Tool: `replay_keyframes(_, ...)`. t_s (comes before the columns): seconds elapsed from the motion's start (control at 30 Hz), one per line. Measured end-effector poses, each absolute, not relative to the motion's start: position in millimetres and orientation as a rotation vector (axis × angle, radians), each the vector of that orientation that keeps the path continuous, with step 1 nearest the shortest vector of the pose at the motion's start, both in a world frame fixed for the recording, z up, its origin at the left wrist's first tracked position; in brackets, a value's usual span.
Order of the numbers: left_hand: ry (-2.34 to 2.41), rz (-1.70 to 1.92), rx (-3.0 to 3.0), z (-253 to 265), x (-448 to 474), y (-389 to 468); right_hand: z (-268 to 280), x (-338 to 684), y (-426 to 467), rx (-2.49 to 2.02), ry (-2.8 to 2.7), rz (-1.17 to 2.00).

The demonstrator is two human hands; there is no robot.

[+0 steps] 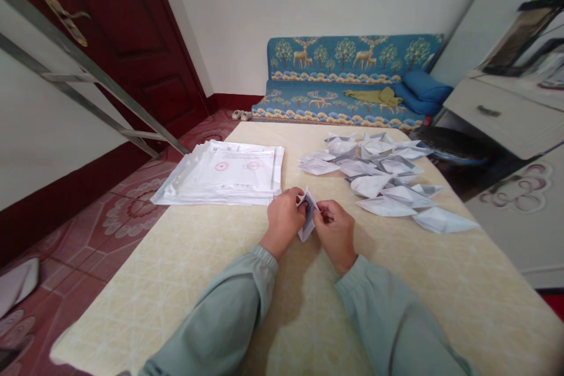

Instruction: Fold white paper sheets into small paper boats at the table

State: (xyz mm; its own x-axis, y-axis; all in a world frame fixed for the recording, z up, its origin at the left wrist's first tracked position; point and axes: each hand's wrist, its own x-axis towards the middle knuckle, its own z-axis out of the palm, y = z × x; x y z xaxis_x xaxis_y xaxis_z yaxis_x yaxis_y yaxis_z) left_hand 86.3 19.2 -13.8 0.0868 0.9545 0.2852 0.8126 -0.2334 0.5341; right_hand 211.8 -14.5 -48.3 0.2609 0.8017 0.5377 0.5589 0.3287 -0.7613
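A small folded paper boat (pixel 309 220) stands between my two hands, its opening facing me and its point toward the table. My left hand (pixel 285 216) pinches its left edge, the fingertips partly inside the fold. On the other side, my right hand (pixel 335 229) grips the right edge between thumb and fingers. Several finished-looking paper boats (pixel 388 200) lie grouped to the right, beyond my right hand. Left of my hands is a stack of paper sheets (pixel 238 173), the top one bearing red round stamps.
Everything rests on a table with a pale yellow patterned cloth (pixel 185 282). Behind it stands a blue sofa (pixel 335 94) with deer prints. A metal ladder (pixel 101 79) leans at the left near a dark red door (pixel 127 17). A white cabinet (pixel 515 111) is at the right.
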Motion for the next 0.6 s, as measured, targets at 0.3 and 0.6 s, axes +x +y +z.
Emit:
replay_keyframes(0.3, 1.401, 1.146, 1.787, -34, 92, 21, -53, 216, -10, -1.471, -1.488, 0.471)
replay_keyframes(0.6, 1.247, 1.135, 1.529, -38, 99, 13, -52, 217, -13, -1.364, -1.157, 0.507)
